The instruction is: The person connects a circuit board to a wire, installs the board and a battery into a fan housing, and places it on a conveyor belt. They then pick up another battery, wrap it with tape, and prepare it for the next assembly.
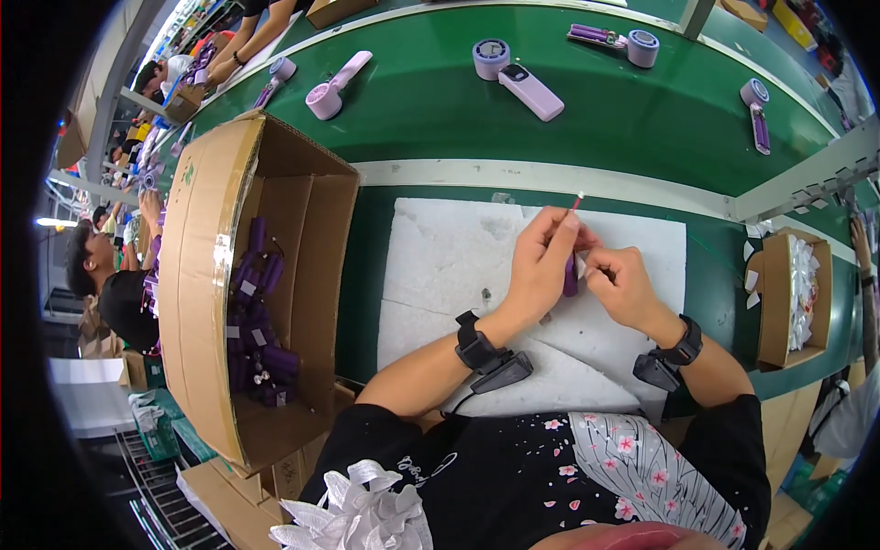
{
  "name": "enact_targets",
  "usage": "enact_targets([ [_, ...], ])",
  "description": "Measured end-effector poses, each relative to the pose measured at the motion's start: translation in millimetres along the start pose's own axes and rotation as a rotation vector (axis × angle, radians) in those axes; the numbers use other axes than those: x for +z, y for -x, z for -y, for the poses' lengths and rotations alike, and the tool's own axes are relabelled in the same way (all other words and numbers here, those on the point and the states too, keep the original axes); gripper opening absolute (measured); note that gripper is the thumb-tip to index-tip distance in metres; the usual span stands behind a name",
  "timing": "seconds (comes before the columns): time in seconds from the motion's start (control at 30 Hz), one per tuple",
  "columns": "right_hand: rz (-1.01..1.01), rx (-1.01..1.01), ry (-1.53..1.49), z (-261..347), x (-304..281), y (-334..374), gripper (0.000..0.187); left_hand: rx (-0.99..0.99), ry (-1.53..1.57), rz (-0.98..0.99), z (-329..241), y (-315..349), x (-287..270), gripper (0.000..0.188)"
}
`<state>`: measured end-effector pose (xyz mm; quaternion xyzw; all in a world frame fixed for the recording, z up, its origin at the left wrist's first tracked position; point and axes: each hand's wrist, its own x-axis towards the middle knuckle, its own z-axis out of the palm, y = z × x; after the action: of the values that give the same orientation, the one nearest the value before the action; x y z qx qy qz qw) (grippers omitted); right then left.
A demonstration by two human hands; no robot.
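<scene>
Over the white foam sheet (440,266) my left hand (541,261) is closed around a purple cylindrical battery (570,277), which shows partly below the fingers. A thin red lead with a small white connector (579,195) sticks up past the fingertips. My right hand (623,286) is curled just right of the battery, thumb and forefinger pinched together. Whatever sits in that pinch is hidden or too small to name. Both wrists wear black straps with small black modules.
A tall open carton (206,302) of purple batteries (261,335) stands to my left. At the right lies a small box (775,302) of white pieces. Beyond a pale rail (550,174), several handheld fans (532,92) lie on the green belt (412,101). Other people work at the left.
</scene>
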<state>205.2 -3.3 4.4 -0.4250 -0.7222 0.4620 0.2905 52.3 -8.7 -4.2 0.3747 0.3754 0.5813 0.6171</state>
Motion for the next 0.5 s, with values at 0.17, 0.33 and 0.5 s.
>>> enact_targets([
  [0.17,0.036,0.031,-0.03,-11,-4,0,0.013,0.051,0.081,-0.156,-10,-10,-10,0.024],
  [0.33,-0.447,0.093,-0.549,-6,5,-19,0.022,0.295,0.045,-0.34,-16,-31,-36,0.025],
  [0.5,-0.211,0.04,-0.275,-10,5,-12,0.053,0.057,-0.073,-0.074,-12,-20,-29,0.022],
])
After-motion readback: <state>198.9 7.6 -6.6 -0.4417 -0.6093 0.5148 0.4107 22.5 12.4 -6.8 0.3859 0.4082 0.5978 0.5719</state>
